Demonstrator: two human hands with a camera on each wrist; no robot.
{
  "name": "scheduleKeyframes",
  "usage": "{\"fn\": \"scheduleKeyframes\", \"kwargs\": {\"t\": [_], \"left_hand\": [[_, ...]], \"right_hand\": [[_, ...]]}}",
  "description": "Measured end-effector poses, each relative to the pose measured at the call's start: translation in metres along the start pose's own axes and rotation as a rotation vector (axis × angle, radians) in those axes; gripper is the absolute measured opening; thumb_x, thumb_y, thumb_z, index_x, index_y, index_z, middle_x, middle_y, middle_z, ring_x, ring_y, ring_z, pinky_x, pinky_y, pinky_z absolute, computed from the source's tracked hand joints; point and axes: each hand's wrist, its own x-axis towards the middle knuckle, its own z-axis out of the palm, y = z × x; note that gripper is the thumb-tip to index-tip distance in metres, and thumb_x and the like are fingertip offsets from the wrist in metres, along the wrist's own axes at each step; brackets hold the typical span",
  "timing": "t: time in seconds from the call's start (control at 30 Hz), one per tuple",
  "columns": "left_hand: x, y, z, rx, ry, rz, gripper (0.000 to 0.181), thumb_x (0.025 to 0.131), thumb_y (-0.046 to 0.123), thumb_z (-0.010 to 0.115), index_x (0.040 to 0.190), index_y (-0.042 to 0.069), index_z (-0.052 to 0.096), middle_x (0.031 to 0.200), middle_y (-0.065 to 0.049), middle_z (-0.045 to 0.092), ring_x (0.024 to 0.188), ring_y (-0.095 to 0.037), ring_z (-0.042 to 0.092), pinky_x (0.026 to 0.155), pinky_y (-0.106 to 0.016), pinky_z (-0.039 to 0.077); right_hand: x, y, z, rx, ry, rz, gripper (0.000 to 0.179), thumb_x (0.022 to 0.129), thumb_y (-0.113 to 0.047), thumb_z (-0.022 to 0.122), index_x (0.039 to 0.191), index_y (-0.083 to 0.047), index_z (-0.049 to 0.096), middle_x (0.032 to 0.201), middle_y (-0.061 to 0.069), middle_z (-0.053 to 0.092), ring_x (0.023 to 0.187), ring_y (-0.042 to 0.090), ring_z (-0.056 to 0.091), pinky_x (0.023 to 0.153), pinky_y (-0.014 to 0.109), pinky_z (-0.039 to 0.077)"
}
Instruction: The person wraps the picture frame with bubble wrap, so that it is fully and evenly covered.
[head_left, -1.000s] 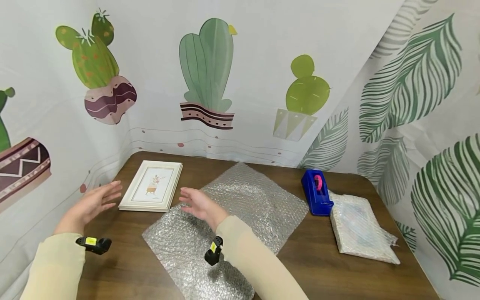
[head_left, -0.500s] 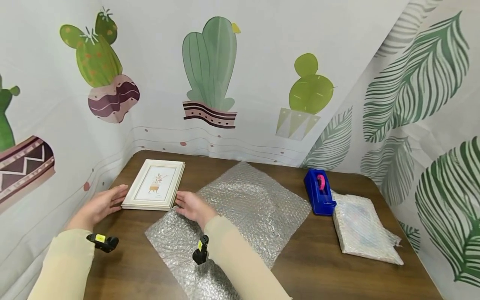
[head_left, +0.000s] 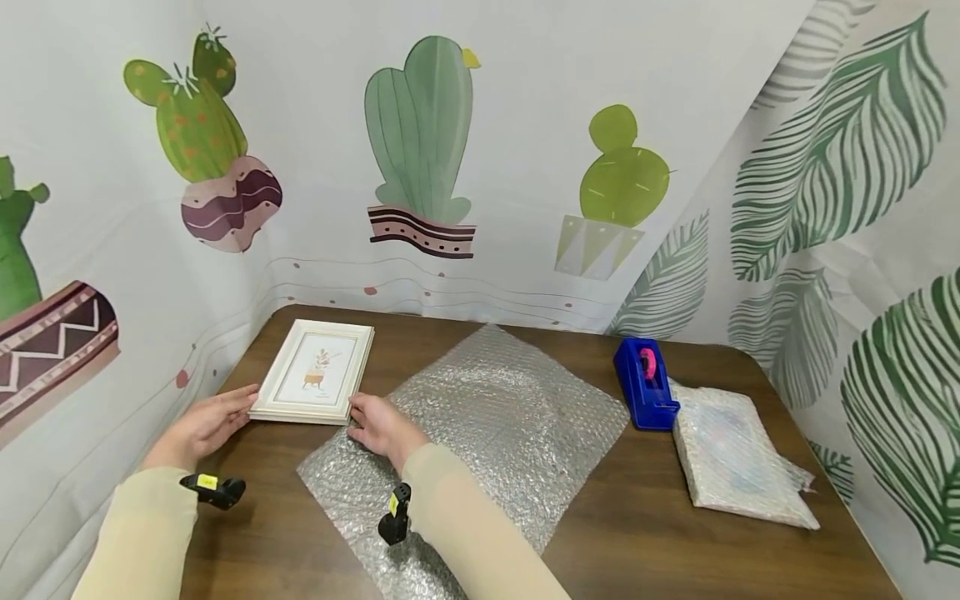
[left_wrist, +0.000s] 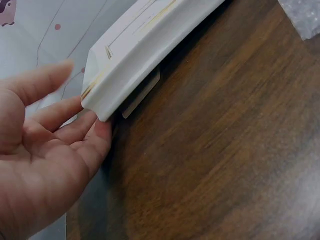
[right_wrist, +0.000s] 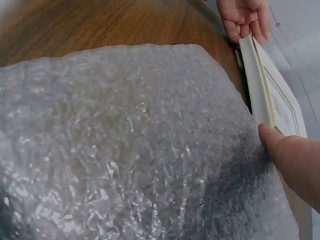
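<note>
A cream picture frame (head_left: pixel 315 371) with a small plant print lies at the table's back left. My left hand (head_left: pixel 206 427) is at its near left corner. In the left wrist view, that hand's fingertips (left_wrist: pixel 102 131) touch the corner from the side and below, while the thumb stands apart from it. My right hand (head_left: pixel 380 423) holds the near right corner. In the right wrist view, its thumb (right_wrist: pixel 272 137) presses on the side edge of the frame (right_wrist: pixel 257 85), and its other fingers are hidden. A sheet of bubble wrap (head_left: pixel 487 417) lies flat under the right forearm.
A blue tape dispenser (head_left: pixel 645 396) with a pink roll stands at the back right. Beside it lies a flat package (head_left: pixel 731 458) wrapped in bubble wrap. A printed curtain (head_left: pixel 517 167) hangs behind the brown table (head_left: pixel 645 533).
Both hands have come down and inward from the air to the frame's near corners. The right hand has taken hold of its corner. The bubble wrap and dispenser stay in place.
</note>
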Motion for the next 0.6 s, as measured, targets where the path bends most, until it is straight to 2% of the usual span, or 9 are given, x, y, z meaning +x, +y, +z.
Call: {"fn": "scheduleKeyframes", "kwargs": {"t": [0.03,0.1,0.37,0.6], "left_hand": [[-0.0009,-0.0008,0.0003,-0.009,0.011,-0.005,0.035,0.107,0.010,0.051,0.097,0.038,0.070,0.097,0.030,0.067,0.090,0.012,0.058,0.079,-0.011,0.048],[-0.0022,-0.0020,0.0009,0.009,0.020,-0.003,0.038,0.106,0.009,0.054,0.094,0.040,0.072,0.096,0.031,0.067,0.089,0.013,0.058,0.078,-0.010,0.048],[-0.0012,0.0012,0.0047,0.002,0.030,0.010,0.040,0.103,0.005,0.057,0.093,0.040,0.074,0.096,0.029,0.070,0.090,0.011,0.065,0.079,-0.011,0.055],[-0.0011,0.0007,0.0075,0.015,0.049,0.024,0.039,0.102,0.005,0.059,0.093,0.040,0.074,0.095,0.030,0.069,0.089,0.012,0.065,0.079,-0.011,0.056]], "right_hand": [[0.0009,0.0011,-0.0004,0.002,0.001,0.003,0.056,0.107,-0.010,0.037,0.158,0.009,0.023,0.169,0.026,0.020,0.161,0.038,0.013,0.131,0.056,0.018],[0.0021,0.0030,-0.0007,0.002,0.007,0.007,0.057,0.107,-0.010,0.038,0.158,0.009,0.024,0.169,0.025,0.021,0.161,0.037,0.015,0.131,0.056,0.019],[0.0001,0.0027,-0.0016,0.014,0.027,0.010,0.057,0.106,-0.009,0.041,0.158,0.008,0.025,0.170,0.024,0.020,0.161,0.037,0.016,0.131,0.055,0.020],[-0.0007,0.0014,-0.0020,-0.008,0.029,0.008,0.057,0.106,-0.010,0.042,0.159,0.006,0.026,0.170,0.024,0.019,0.161,0.038,0.014,0.131,0.056,0.019]]}}
